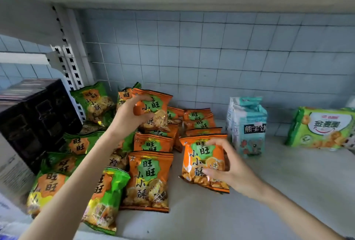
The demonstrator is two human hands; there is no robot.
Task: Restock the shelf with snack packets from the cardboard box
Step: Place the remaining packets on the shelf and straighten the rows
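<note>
Nearest me, my left forearm (63, 201) crosses the lower left corner and reaches up over a spread of green packets (107, 199) that lie flat and overlapping below and to the left of my fingers. Further left of them stands a dark box (38, 116), well apart from my hand, with one more green packet leaning at the back beside it.

My left hand (128, 117) grips the raised orange packet (156, 111). The fingers (144, 98) curl over its left edge from above and the thumb closes under it, so the packet is pinched upright and lifted above the heap. Below and to the right of these fingers lie the orange packets (151, 143), stacked in overlapping rows running back toward the tiled wall (211, 57). The front orange packet (149, 180) lies flat, face up, just beside the green ones and between my two arms.

My right hand (237, 170) holds the tilted orange packet (201, 161) by its right side, fingers (217, 142) curled over the top corner and the thumb pressing on the front near the bottom. Its lower edge is at the shelf (269, 201), though I cannot tell whether it touches. Its upper edge lies close to the right-hand row of the orange stack.

Right of these fingers a blue-and-white bag (247, 126) stands upright, near my knuckles but apart from them. Further right, well apart, a green-and-white pack (322, 128) leans against the wall.
</note>
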